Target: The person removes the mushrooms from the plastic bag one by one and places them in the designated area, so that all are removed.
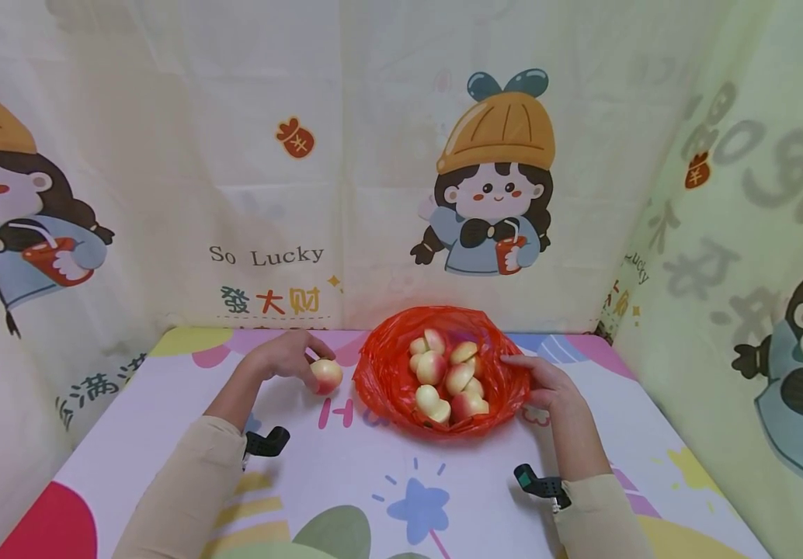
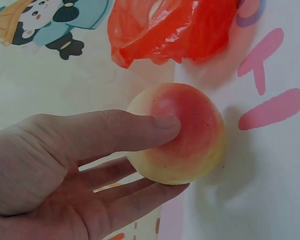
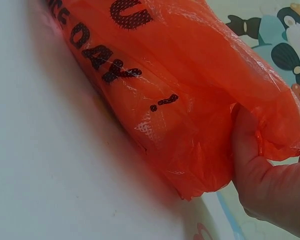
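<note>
My left hand [image 1: 288,357] holds a round peach [image 1: 328,376], yellow with a red blush, just left of the bag. In the left wrist view the thumb lies across the red side of the peach [image 2: 190,130], with fingers behind and under it. A red plastic bag [image 1: 382,392] sits open on the table, its rim spread wide. Inside lie several pale yellow and reddish peach-like pieces [image 1: 432,366], some of them overlapping. At the bag's right rim my right hand [image 1: 550,383] grips the plastic. Black lettering shows on the bag [image 3: 155,65] in the right wrist view.
The table [image 1: 345,473] wears a printed cover with a blue star and coloured shapes. A patterned cloth [image 1: 373,171] hangs behind and at both sides. Each wrist carries a black camera mount, such as the left one [image 1: 269,441].
</note>
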{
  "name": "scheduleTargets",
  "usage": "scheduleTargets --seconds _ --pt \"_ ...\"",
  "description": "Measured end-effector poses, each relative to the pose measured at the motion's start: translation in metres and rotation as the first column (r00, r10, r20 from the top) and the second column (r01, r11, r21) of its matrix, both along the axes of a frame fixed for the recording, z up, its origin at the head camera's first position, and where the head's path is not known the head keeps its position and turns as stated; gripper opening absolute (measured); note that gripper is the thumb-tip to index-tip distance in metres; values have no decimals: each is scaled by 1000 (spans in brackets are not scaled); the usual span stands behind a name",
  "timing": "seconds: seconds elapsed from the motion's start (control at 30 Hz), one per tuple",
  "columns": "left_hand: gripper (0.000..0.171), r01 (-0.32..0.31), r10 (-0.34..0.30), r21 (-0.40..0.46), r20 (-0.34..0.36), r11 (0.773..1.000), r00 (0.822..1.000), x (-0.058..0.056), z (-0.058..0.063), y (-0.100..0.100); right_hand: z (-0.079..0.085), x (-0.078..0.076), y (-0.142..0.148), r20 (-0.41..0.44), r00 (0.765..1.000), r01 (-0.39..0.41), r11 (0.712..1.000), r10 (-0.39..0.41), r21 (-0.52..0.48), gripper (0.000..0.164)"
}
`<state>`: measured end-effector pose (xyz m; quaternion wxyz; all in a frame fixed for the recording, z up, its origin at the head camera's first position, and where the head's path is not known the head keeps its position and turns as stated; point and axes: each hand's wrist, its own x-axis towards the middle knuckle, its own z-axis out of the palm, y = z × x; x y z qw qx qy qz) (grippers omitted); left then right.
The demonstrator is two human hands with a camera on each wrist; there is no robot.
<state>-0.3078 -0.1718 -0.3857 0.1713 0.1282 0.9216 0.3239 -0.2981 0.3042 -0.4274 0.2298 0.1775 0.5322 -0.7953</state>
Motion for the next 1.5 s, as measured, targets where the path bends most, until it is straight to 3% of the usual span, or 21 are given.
scheduleTargets --seconds 0.43,0.9,1.5 --pt "55 41 -41 -26 18 999 999 -4 -6 -1 -1 -1 0 -19 1000 -10 1000 10 1 59" --pt "60 60 -57 -24 100 998 993 -3 -5 -1 -4 1 -2 -1 1000 6 1000 -6 0 59" --pt "62 83 -78 -50 89 995 993 -3 -4 -2 -3 1 -1 -28 1000 -11 1000 11 11 59"
